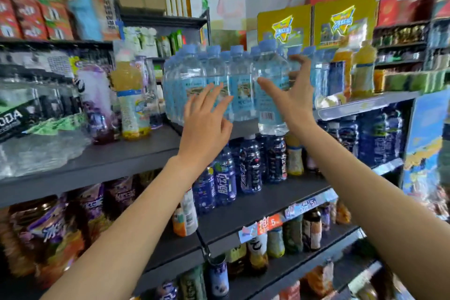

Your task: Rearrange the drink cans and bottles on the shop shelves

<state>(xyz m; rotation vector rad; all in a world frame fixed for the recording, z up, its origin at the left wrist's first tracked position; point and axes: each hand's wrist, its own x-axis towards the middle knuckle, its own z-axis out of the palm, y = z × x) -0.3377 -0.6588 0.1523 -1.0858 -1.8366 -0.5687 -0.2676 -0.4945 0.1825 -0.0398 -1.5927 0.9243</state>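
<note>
Both your arms are raised to the upper shelf (136, 153), where a block of clear water bottles (214, 85) with blue caps and blue labels stands at the centre.

Your left hand (207, 119) is released, fingers straight and spread, fingertips against the labels of the front-row bottles.

Your right hand (292, 95) is also released, thumb and fingers splayed wide around the right end of the block; the frontmost water bottle (269, 95), barcode facing you, sits just beside the palm. Whether the fingers actually touch a bottle cannot be told.

To the left on the same shelf stand a yellow juice bottle (130, 100) and a purple drink bottle (97, 105). To the right, orange juice bottles (362, 73). On the shelf below, dark blue sports drink bottles (250, 165) stand in a row.
</note>
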